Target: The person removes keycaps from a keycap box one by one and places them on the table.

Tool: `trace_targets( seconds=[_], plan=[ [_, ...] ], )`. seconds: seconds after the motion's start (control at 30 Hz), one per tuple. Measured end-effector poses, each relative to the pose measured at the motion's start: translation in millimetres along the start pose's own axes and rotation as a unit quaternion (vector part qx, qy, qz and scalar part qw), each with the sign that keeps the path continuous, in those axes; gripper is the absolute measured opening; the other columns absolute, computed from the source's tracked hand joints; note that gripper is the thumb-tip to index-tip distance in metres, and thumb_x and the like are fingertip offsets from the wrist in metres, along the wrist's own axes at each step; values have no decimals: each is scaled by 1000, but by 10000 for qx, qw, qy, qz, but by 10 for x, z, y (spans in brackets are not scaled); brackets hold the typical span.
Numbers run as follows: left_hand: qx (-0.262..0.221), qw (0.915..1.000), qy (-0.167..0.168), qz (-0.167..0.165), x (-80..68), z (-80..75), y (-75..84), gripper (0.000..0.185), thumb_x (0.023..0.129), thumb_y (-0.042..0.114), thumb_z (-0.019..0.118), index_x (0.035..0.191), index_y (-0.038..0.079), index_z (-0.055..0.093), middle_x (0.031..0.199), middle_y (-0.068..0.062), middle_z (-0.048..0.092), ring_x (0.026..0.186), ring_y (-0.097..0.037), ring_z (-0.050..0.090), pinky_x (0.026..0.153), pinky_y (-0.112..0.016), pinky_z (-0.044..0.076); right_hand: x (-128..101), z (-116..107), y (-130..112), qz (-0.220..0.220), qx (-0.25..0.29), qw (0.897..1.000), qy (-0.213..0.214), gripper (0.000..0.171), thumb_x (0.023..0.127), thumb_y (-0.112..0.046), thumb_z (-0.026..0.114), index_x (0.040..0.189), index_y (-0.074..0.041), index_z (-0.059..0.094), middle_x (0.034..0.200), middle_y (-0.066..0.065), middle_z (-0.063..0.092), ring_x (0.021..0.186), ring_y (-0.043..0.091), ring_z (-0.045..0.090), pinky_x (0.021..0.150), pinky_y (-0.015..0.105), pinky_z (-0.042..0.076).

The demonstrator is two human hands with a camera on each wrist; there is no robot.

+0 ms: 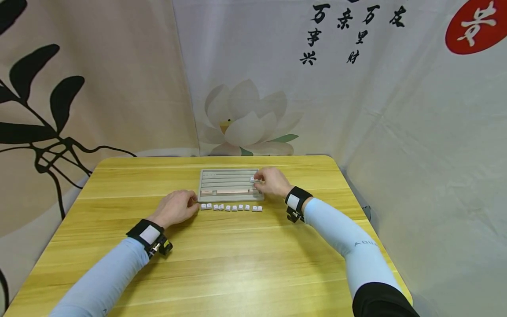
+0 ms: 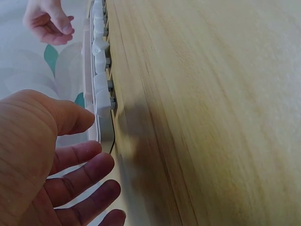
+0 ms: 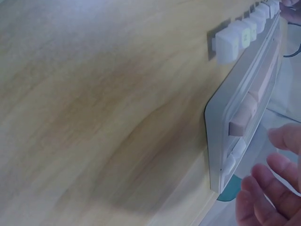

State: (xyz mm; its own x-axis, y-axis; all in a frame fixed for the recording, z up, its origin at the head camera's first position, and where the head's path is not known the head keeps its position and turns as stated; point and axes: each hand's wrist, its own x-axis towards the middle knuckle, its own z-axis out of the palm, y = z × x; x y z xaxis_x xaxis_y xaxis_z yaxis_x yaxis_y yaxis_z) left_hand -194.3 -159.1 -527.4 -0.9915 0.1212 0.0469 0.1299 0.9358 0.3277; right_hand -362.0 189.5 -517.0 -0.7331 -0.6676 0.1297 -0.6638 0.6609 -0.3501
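A shallow grey keyboard case (image 1: 227, 181) lies near the back of the table, with pale pink keys (image 3: 243, 115) along its front row. White keycaps (image 1: 234, 208) stand in a line just before its front edge. My right hand (image 1: 273, 181) is over the case's right side, thumb and index fingertips apart beside a white keycap (image 1: 252, 179). Nothing shows between those fingers in the right wrist view. Beside the case's front left corner is my left hand (image 1: 176, 209); its fingers (image 2: 96, 167) are spread loosely around no object, close to the end of the keycap line.
The yellow wood-grain table (image 1: 237, 264) ends shortly behind the case. A printed cloth backdrop (image 1: 253, 88) with a lotus hangs beyond that edge. Each wrist carries a black strap (image 1: 299, 198) with a small camera.
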Motion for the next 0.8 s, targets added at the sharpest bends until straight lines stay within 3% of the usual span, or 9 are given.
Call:
trace_targets(
  seconds=[0.53, 0.8],
  plan=[
    [29, 10000, 10, 45, -17, -5, -2, 27, 103, 34, 75, 110, 8, 80, 91, -2, 78, 80, -16, 68, 73, -39, 57, 157, 25, 6, 242, -476, 9986, -38, 33, 103, -31, 81, 128, -10, 82, 123, 10, 84, 111, 28, 79, 97, 45, 65],
    [36, 10000, -13, -9, -21, -10, 6, 29, 103, 30, 75, 116, 5, 80, 92, -3, 77, 80, -16, 67, 73, -38, 56, 254, 48, -13, 253, -610, 9976, -219, 38, 103, -34, 81, 132, -10, 82, 128, 11, 83, 118, 30, 79, 102, 46, 65]
  ],
)
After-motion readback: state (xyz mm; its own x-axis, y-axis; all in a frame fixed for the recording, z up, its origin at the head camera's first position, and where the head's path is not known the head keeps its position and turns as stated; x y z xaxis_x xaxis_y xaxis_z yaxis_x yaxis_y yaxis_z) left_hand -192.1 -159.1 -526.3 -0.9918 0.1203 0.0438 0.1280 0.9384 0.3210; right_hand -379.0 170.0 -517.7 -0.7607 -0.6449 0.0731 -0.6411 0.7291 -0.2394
